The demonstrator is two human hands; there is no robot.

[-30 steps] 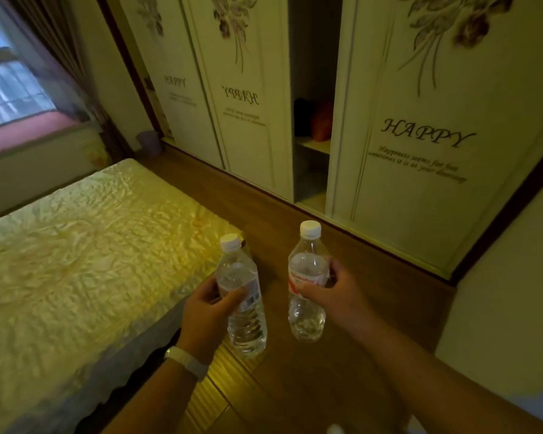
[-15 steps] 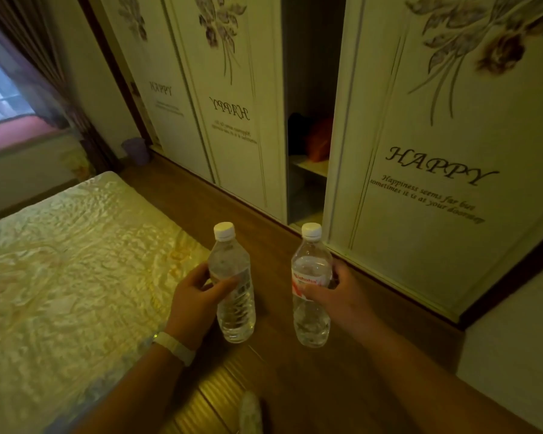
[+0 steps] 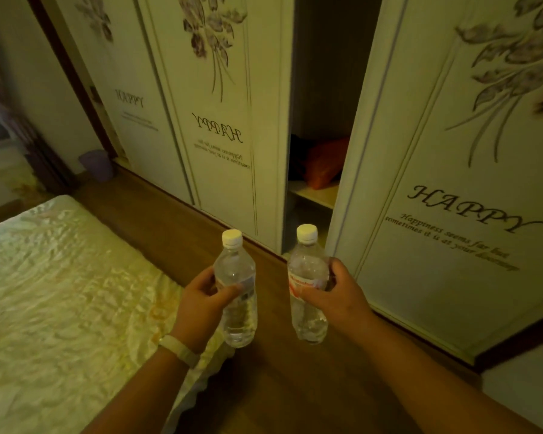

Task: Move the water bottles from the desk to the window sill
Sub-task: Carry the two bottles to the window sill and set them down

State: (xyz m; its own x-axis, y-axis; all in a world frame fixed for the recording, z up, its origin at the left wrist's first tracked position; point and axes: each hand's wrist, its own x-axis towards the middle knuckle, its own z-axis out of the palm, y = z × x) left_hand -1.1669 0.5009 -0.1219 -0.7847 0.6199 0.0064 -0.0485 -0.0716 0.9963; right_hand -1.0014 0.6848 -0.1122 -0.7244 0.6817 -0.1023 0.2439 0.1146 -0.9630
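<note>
I hold two clear water bottles with white caps upright in front of me, above the wooden floor. My left hand (image 3: 201, 303) grips the left water bottle (image 3: 237, 270) around its middle. My right hand (image 3: 337, 292) grips the right water bottle (image 3: 306, 270), which has a red and white label. Both bottles hold water. The window sill barely shows at the far left edge, behind a dark curtain (image 3: 29, 142). No desk is in view.
A bed with a shiny yellow quilt (image 3: 60, 292) fills the lower left. White wardrobe doors (image 3: 452, 183) printed with "HAPPY" stand ahead and right, with an open gap showing an orange item (image 3: 325, 164) on a shelf. A small purple bin (image 3: 96, 166) sits in the far corner.
The view has swung right and closer to the wardrobe, so the window has slid almost out of frame at left. Both bottles stay gripped upright in my hands.
</note>
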